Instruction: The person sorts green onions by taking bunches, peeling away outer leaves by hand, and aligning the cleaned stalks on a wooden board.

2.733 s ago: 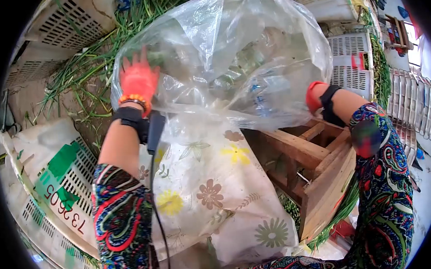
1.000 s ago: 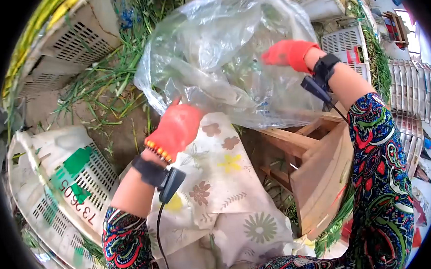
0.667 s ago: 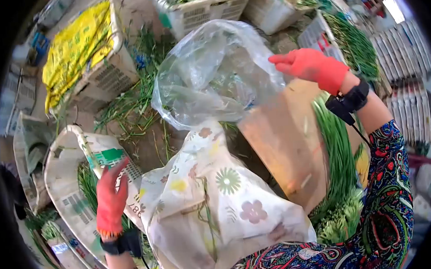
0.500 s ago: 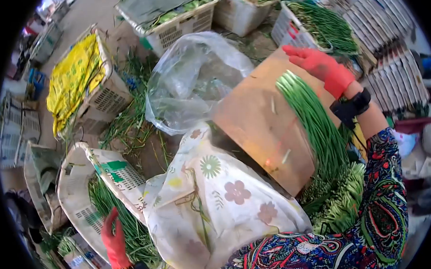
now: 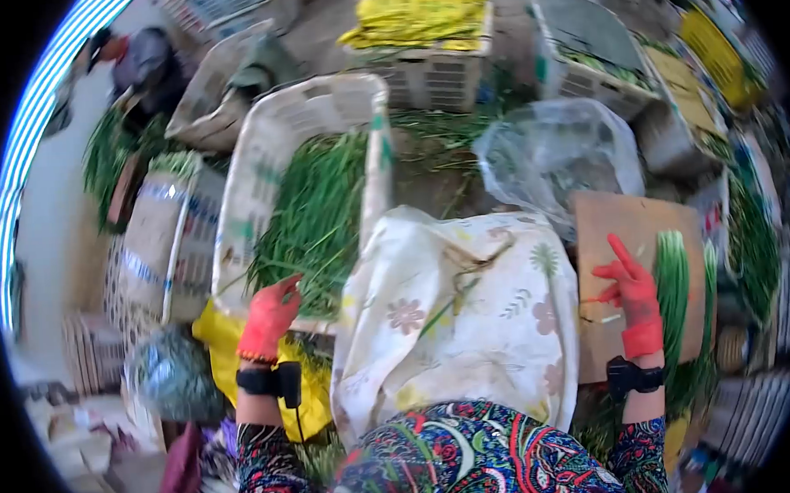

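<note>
My left hand (image 5: 269, 321), in a red glove, is at the near end of a white plastic crate (image 5: 229, 245) of loose garlic chives (image 5: 322, 197). Its fingers are slightly bent and apart, with nothing visible in them. My right hand (image 5: 628, 291), also red-gloved, hovers by the brown board (image 5: 612, 343) with its fingers spread and nothing held. Right of it, a bunch of garlic chives (image 5: 672, 278) lies on the board, pale ends pointing away from me. A flower-print cloth (image 5: 496, 330) covers my lap between both hands.
A clear plastic bag (image 5: 567, 151) stands open beyond the board. Crates line the back, one topped with a yellow sack (image 5: 420, 14). To the left is a full green bag (image 5: 173, 372). Another person (image 5: 145, 72) is at the far left.
The view has swung left. My right hand has moved from the board's far edge to left of the bunch. My left hand remains near the crate, now at its near end.
</note>
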